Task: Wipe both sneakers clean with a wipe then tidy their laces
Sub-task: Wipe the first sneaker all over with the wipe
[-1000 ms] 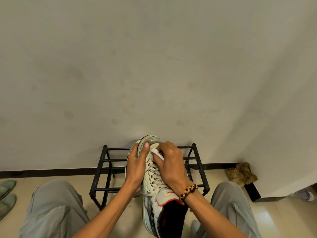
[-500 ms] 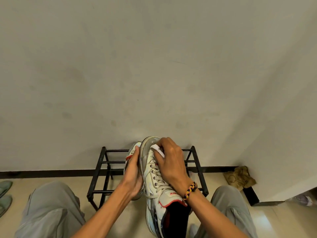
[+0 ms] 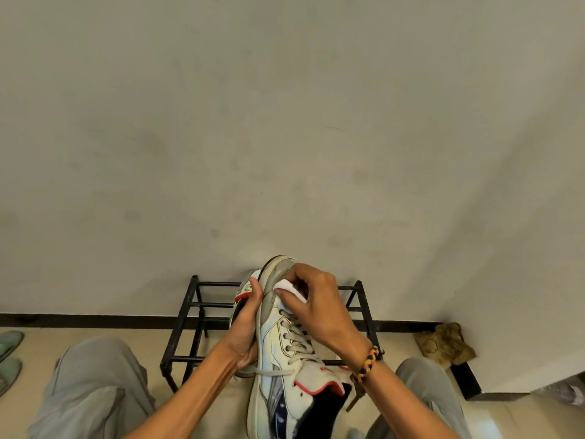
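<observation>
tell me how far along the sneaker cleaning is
Nothing looks finished. In hand: the right hand pinches a white wipe against the toe of the sneaker, which the left hand steadies. Left: a second sneaker behind the left hand, and the laces, one end hanging loose.

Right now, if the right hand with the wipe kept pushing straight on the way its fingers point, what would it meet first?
The right hand pinches the wipe and points left and down at the sneaker. It would press into the grey toe first. Past that lies the left hand, though depth is unclear.
</observation>
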